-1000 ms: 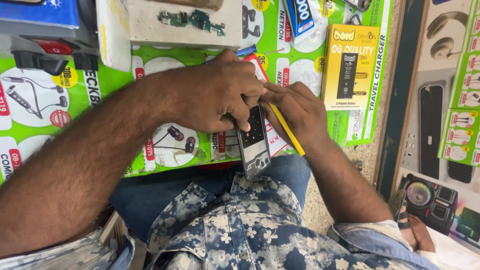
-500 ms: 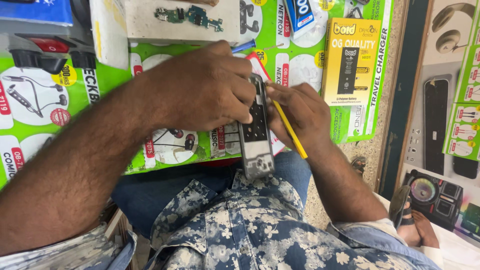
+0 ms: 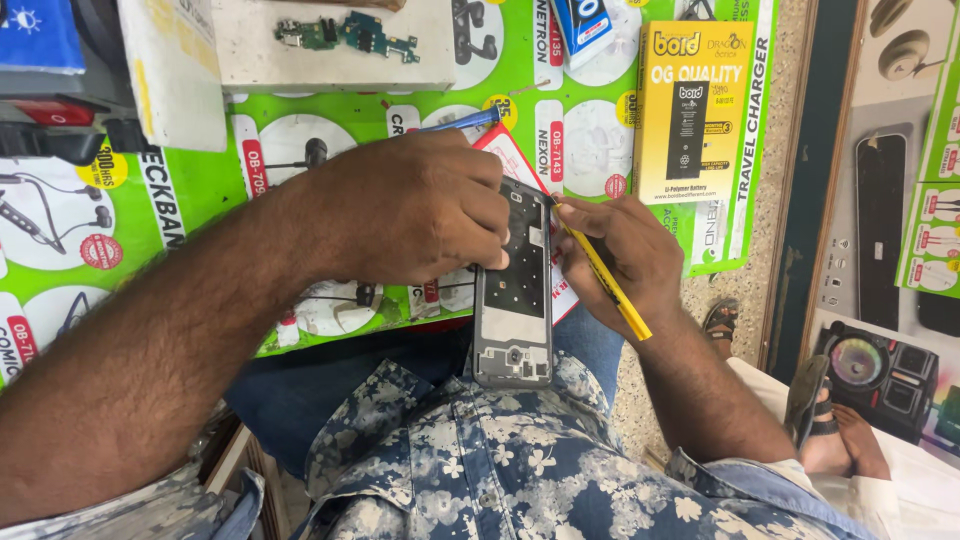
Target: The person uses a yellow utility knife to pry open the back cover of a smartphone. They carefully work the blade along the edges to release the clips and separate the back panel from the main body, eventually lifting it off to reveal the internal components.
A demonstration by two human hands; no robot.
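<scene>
My left hand grips the left edge of an opened phone frame, a grey mid-frame with its back off, held upright above my lap. My right hand holds a thin yellow tool like a pen, its tip touching the frame's upper right edge. The phone's lower end rests against my blue floral shirt.
A green printed mat covers the bench, with a yellow battery box, a small green circuit board on a white slab, a blue tool and a red card under my hands. A person's sandalled foot is at the right.
The phone frame has turned more upright and shifted right. The yellow tool's tip has moved up to the frame's top right edge.
</scene>
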